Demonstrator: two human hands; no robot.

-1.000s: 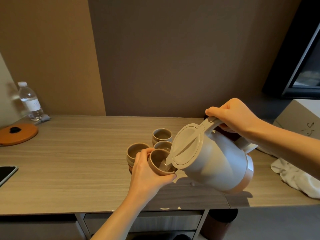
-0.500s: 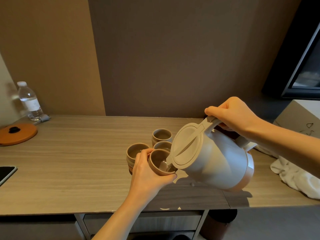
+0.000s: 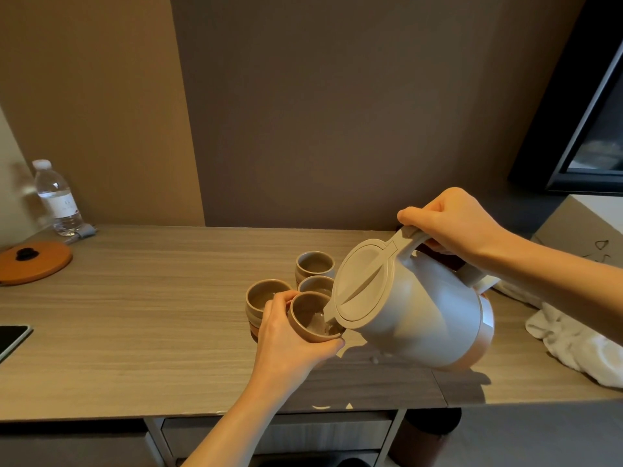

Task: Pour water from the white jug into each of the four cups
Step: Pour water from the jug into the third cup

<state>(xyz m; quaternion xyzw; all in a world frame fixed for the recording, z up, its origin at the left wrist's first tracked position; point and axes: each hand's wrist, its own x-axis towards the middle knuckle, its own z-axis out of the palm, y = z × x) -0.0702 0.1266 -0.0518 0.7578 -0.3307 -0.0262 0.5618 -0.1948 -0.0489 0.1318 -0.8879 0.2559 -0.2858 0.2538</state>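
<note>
Gripping the handle, the right hand (image 3: 451, 224) tips the white jug (image 3: 414, 308) over a tilted cup (image 3: 312, 320) held by the left hand (image 3: 290, 342) above the surface (image 3: 135, 315); three cups stand behind.

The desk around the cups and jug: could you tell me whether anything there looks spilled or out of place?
A few small drops sit on the desk just below the tilted white jug, beside the cup held in the left hand. They look like drips from pouring. Nothing else stands out.
</note>
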